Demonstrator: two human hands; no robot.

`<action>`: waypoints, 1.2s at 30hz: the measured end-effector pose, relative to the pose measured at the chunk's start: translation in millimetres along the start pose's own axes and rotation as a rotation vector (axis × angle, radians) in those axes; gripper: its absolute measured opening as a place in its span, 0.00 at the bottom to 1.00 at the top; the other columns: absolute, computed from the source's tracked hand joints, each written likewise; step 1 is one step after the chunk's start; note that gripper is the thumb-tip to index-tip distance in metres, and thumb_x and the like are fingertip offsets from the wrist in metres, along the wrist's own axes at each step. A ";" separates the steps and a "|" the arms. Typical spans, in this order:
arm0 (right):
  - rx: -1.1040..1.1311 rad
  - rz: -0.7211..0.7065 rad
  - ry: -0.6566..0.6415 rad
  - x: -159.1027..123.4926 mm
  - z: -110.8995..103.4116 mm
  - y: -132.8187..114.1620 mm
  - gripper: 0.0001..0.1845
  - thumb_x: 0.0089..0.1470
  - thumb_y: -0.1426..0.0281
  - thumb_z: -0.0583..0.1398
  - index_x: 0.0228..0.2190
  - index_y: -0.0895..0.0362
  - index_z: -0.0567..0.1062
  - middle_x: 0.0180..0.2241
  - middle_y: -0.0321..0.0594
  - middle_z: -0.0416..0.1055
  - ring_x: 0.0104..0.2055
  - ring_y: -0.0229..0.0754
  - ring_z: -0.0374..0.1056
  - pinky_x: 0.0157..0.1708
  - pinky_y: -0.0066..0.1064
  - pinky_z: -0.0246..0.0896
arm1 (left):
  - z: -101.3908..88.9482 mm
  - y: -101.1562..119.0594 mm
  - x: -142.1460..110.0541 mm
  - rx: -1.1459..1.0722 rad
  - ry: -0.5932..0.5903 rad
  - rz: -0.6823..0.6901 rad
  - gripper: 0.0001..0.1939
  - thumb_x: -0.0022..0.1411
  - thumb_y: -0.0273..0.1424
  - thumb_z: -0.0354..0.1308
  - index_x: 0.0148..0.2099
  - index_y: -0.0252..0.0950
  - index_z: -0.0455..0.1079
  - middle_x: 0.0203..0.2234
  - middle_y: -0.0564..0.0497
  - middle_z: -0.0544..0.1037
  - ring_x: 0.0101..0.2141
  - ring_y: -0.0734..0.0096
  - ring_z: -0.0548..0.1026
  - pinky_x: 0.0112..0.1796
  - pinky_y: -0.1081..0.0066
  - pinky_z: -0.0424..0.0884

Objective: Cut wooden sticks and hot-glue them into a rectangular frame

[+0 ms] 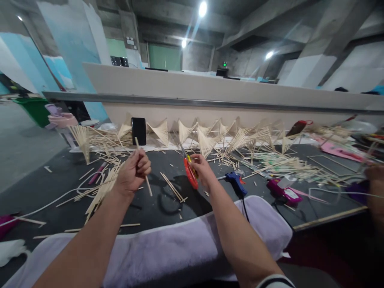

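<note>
My left hand (134, 170) is closed in a fist around a thin wooden stick (148, 186), which pokes out above and below the fingers. My right hand (202, 170) grips a pair of scissors (190, 174) with red and yellow handles, the blades pointing up and away from me. Between the hands, a few loose sticks (171, 186) lie on the dark table (163, 234). Left of my left hand is a pile of sticks (103, 190). A blue glue gun (236, 183) rests right of my right hand.
Fan-shaped stick models (207, 140) line the back beside a black phone (138, 131). A lilac towel (168, 248) covers the front edge. More sticks (288, 164) and a magenta device (283, 192) lie to the right, near another person's hand (375, 174). A white cable (57, 206) crosses the left.
</note>
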State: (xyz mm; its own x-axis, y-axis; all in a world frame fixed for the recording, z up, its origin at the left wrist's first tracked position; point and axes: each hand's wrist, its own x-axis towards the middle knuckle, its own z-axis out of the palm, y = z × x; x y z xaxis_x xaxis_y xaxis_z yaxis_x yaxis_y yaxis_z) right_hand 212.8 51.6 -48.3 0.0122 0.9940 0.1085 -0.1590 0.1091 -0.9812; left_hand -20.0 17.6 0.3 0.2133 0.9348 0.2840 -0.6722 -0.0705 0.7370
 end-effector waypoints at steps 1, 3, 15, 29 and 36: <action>0.113 0.059 -0.077 -4.9 4.2 -3.5 0.22 0.38 0.70 0.57 0.40 0.53 0.63 0.24 0.30 0.65 0.20 0.32 0.58 0.17 0.22 0.52 | 3.0 -3.6 -0.9 0.060 -0.015 -0.037 0.06 0.60 0.32 0.51 0.32 0.35 0.61 0.14 0.60 0.53 0.13 0.85 0.51 0.15 0.82 0.47; 0.285 0.151 -0.259 -15.6 10.9 -10.5 0.25 0.41 0.68 0.57 0.45 0.52 0.62 0.27 0.34 0.67 0.22 0.33 0.60 0.17 0.22 0.53 | 8.3 -10.6 -2.4 0.182 -0.032 -0.112 0.08 0.60 0.34 0.51 0.32 0.35 0.61 0.14 0.60 0.54 0.13 0.85 0.51 0.15 0.82 0.46; 0.433 0.083 -0.678 -45.0 25.7 -12.1 0.24 0.41 0.61 0.63 0.42 0.53 0.67 0.34 0.37 0.62 0.34 0.36 0.61 0.37 0.33 0.64 | 17.7 -13.1 -10.3 0.950 0.084 0.100 0.13 0.61 0.40 0.46 0.34 0.36 0.63 0.15 0.59 0.57 0.16 0.81 0.55 0.18 0.79 0.50; -0.789 -0.529 -0.380 -31.3 25.0 4.6 0.19 0.49 0.68 0.55 0.45 0.56 0.68 0.33 0.40 0.68 0.33 0.37 0.62 0.36 0.29 0.58 | -1.0 -16.4 -3.2 1.283 0.150 0.184 0.14 0.61 0.39 0.42 0.37 0.36 0.64 0.18 0.57 0.63 0.19 0.77 0.61 0.22 0.76 0.58; -0.800 -0.480 -0.414 -35.0 29.0 1.8 0.20 0.49 0.67 0.56 0.45 0.58 0.69 0.32 0.40 0.69 0.32 0.37 0.63 0.35 0.28 0.57 | -3.2 -19.2 -0.6 1.624 0.097 0.333 0.14 0.62 0.36 0.42 0.36 0.35 0.66 0.26 0.52 0.71 0.28 0.73 0.68 0.32 0.74 0.63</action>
State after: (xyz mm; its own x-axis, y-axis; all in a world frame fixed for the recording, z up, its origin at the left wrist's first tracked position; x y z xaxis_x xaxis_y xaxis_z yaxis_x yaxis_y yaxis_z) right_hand 183.4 16.8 -49.3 -0.4651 0.7814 0.4161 0.4808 0.6176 -0.6224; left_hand -9.5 19.6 -16.0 0.1376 0.8179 0.5587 0.7283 -0.4659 0.5026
